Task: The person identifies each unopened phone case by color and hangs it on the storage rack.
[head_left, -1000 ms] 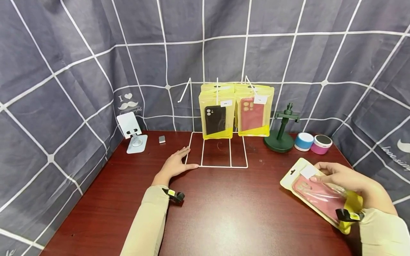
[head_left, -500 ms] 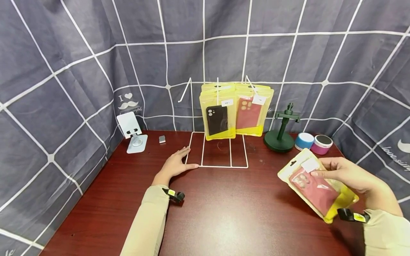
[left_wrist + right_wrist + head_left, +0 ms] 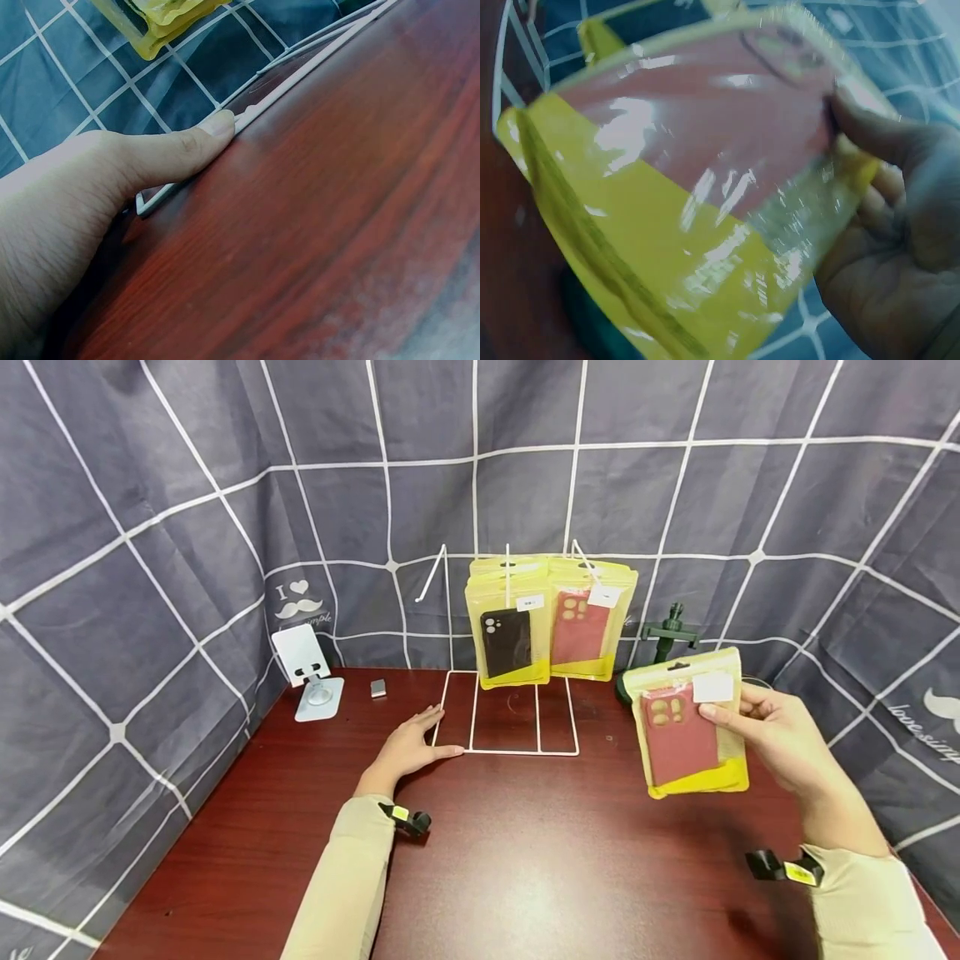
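Head view: red phone case (image 3: 678,733) inside yellow pouch (image 3: 697,775), upright.

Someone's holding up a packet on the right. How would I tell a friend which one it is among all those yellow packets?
Start at the white wire rack in the middle of the red-brown table, where yellow packets hang. Look right of it: the right hand holds one packet above the table. It has a red phone case inside and, unlike the others, hangs on no hook.
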Demonstrator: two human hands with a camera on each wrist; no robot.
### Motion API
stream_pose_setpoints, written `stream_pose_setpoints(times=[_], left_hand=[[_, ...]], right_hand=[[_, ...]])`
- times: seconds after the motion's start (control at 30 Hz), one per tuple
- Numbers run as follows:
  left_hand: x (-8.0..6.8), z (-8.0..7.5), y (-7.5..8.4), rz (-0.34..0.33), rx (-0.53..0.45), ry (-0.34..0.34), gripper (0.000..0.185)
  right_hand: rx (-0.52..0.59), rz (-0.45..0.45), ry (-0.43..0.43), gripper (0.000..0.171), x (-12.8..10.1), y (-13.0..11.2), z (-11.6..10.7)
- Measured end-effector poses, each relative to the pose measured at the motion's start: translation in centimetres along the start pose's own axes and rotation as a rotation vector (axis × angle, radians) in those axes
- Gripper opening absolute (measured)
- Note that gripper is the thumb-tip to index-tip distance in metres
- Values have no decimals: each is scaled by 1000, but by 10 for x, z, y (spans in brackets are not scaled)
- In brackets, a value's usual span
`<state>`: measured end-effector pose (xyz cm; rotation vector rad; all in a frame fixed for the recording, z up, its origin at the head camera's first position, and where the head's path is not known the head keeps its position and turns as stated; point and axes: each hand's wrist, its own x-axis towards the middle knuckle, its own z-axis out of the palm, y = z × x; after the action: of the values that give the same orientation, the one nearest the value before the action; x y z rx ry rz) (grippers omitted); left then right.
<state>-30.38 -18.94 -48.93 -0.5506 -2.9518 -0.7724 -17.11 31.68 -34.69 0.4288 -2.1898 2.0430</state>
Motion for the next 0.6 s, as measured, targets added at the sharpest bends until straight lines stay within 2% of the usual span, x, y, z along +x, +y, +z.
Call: stream_pose_setpoints(times=[0.17, 0.3, 0.47, 0.6], left_hand=[[-1, -1, -4, 1, 3, -14, 108], [-2, -6, -7, 0, 5, 18, 105], [0, -6, -7, 11, 1, 12, 106], [2, -1, -3, 12, -6, -15, 109]], right_hand=[[163, -50, 75, 21, 17, -16, 30], [265, -99, 126, 20, 43, -26, 59], [264, -97, 192, 25, 66, -31, 86], [269, -69, 229, 26, 70, -30, 92]])
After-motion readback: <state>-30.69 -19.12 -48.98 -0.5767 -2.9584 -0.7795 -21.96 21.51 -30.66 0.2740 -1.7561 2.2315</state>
